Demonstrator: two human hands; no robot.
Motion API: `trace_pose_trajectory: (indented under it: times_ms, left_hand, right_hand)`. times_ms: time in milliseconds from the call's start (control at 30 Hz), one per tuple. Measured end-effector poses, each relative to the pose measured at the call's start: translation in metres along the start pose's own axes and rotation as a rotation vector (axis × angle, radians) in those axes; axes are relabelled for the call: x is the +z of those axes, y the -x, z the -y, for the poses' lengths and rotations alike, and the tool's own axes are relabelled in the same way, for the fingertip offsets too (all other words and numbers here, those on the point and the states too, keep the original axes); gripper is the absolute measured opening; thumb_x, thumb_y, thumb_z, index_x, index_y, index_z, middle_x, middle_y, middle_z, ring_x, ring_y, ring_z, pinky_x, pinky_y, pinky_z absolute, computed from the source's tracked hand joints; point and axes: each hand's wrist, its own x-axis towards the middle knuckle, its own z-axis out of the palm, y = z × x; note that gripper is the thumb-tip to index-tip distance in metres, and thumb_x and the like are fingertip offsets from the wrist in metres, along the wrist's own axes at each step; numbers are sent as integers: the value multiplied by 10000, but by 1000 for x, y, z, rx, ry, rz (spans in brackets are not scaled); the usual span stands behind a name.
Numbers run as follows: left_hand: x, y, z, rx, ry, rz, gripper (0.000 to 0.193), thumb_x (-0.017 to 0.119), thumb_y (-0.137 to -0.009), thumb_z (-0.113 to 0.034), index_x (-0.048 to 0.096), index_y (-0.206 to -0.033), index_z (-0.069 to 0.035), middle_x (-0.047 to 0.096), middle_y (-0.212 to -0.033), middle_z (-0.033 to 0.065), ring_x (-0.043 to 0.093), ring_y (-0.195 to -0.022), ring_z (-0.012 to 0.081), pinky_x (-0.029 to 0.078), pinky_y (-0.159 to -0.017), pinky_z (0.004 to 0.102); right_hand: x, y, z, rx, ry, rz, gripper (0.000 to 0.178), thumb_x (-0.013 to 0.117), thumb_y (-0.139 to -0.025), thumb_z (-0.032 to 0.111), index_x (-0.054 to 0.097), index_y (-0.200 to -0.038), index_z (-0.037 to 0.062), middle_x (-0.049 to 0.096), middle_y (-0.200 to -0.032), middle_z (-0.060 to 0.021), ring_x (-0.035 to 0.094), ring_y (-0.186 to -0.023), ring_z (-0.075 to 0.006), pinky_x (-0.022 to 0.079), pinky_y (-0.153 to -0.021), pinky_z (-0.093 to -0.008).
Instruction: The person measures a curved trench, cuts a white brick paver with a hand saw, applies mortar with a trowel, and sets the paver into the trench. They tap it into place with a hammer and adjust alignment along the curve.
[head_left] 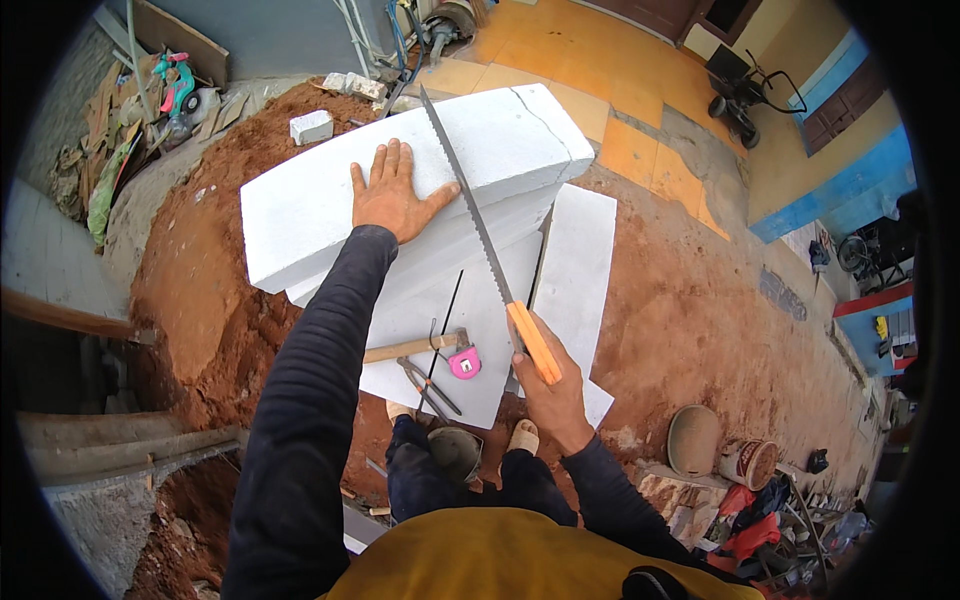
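My left hand point(392, 195) lies flat with spread fingers on top of a long white lightweight block point(300, 215). Closed round the orange handle of a hand saw point(470, 200) is my right hand point(553, 390). The toothed blade slants up and left across the block, just right of my left thumb; whether it has cut in there cannot be made out. A thin dark line crosses the block's right end. More white blocks point(580, 250) lie underneath and nearer me. On them rest a hammer point(415, 348), a pink tape measure point(464, 362) and pincers point(428, 388).
Reddish soil point(660, 330) surrounds the blocks. A dark bucket point(455, 452) stands between my feet. At the right lie a tipped paint bucket point(748, 462) and a round lid-like piece point(692, 440). A small block piece point(311, 127) sits beyond, on the left.
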Motion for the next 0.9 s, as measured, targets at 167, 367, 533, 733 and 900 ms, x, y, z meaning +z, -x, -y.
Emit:
trace_pose_trajectory:
  times_ms: [167,367,533,733,900]
  left_hand:
    - [0,-2,-1,-6,-10,-3,1184,420,-887,-912,290,-1692,-54,241,-1770,162,146,-1662,287,61,-1335,581]
    - [2,0,1,6,4,11,1128,435,-915,-867,305,-1686,-53,246,-1766,170,157,-1658,300,65,-1336,576]
    - [-8,-39,30,43,128,-29,861,470,-1041,-662,387,-1655,-64,361,-1717,175,272,-1620,340,187,-1325,520]
    - [-3,-113,43,-101,96,13,656,384,-1086,-509,477,-1598,-109,476,-1649,159,379,-1562,354,216,-1286,599]
    - [2,-117,42,-120,98,-29,629,381,-1086,-503,528,-1548,-103,546,-1593,167,435,-1528,352,255,-1258,613]
  right_hand:
    - [-3,15,7,23,66,-41,577,675,-1016,83,506,-1561,-7,665,-1429,-240,675,-1280,-269,513,-1079,-349]
    - [10,-25,-12,-136,-15,-24,587,674,-1020,85,492,-1570,-12,658,-1443,-227,669,-1283,-263,505,-1091,-349]
    - [4,-32,-18,-53,-7,5,584,684,-1014,90,503,-1559,-16,671,-1419,-239,676,-1273,-262,506,-1090,-347]
    - [-9,23,12,-42,136,-9,569,662,-1015,70,504,-1552,-31,654,-1452,-245,658,-1320,-256,501,-1104,-364]
    - [-6,1,-1,-36,73,-7,570,653,-1009,52,498,-1548,-44,659,-1451,-236,676,-1300,-271,514,-1088,-351]
